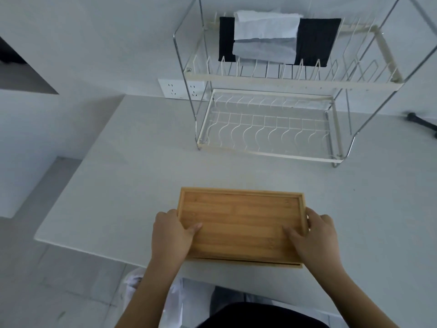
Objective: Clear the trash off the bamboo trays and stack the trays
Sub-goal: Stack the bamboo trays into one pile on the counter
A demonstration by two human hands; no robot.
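1. The top bamboo tray sits near the front edge of the worktop, nested over a lower tray whose front rim alone shows beneath it. No trash lies on the visible tray surface.
2. The left hand grips the top tray's left end, thumb on the inside floor and fingers wrapped below the rim. The right hand clamps the right end the same way, thumb inside, fingers curled over the outer edge.
3. Risk: the top tray looks skewed against the one below, so it may catch on a rim and rock rather than seat flat.
4. Risk: the stack lies close to the front edge; a push toward the person could, judging by the overhang, tip it off the worktop.
5. Risk: fingers under the ends could be pinched between the two trays as the upper one settles.
6. Hidden: the lower tray's interior, so whether it holds any scraps cannot be told. Fingertips under the tray are out of sight.
7. Hard to make out: a pale plastic bag below the front edge, partly covered by the left forearm; its contents are unclear.
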